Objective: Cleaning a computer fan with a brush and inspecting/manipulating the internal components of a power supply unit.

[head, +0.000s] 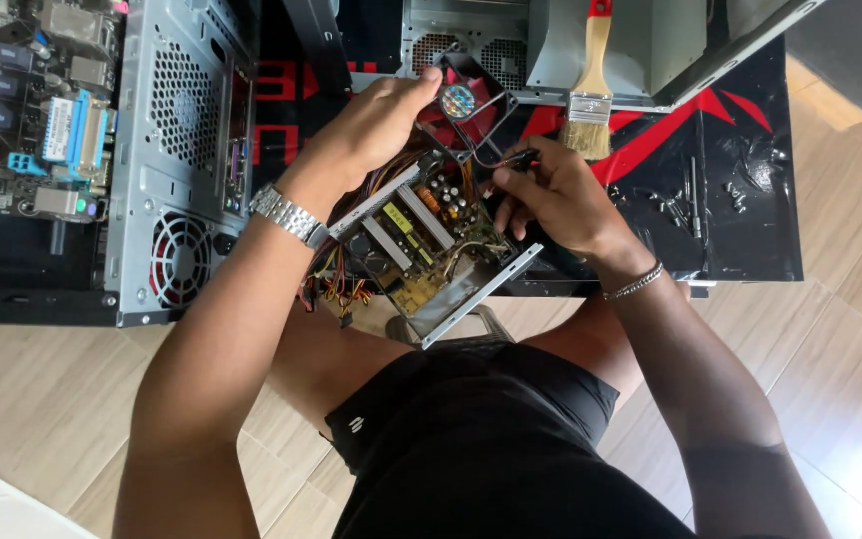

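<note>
At frame centre the left hand [381, 120] is pinching the small black square cooling fan [466, 100] over the opened grey metal power supply box [421, 245], right hand [551, 195] fingers closed on its thin wires [511, 160], which could snap if tugged.

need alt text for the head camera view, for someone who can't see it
A seated person's left hand holds a small black cooling fan above an opened power supply unit, while the right hand grips its wires. An open computer case lies to one side, and a paintbrush and loose screws rest on a black and red mat.
</note>
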